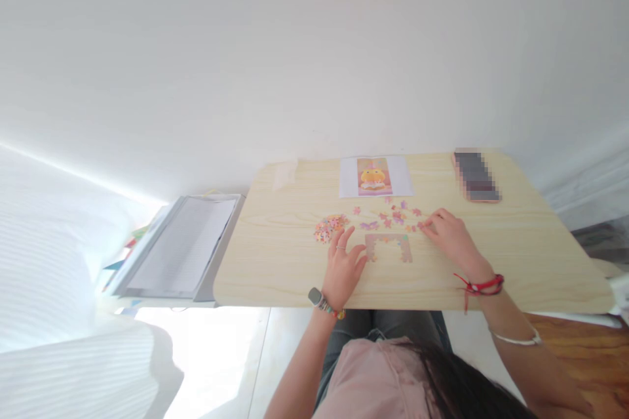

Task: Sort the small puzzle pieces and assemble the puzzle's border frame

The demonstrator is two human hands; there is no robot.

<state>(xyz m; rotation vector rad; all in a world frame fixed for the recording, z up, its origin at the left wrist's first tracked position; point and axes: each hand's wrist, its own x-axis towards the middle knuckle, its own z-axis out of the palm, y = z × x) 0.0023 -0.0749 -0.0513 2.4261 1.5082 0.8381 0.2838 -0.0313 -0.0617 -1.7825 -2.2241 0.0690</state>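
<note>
A partly joined jigsaw puzzle [388,237] lies on the table as a pink border with three sides, its near side gapped. My left hand [343,265] is open, fingers spread, its thumb at the border's left edge and its fingertips by a heap of loose puzzle pieces [325,230]. To the right, my right hand [449,237] is closed in a pinch on a small pinkish puzzle piece [421,226], partly hidden by the fingertips. Scattered pieces [398,217] lie between the border and a printed sheet [400,176] showing a yellow figure.
On the wooden table [275,261], a phone [476,175] lies at the back right and a pale translucent slip [285,174] at the back left. A grey tray with papers [179,245] stands beyond the left edge. A white wall [314,52] rises behind.
</note>
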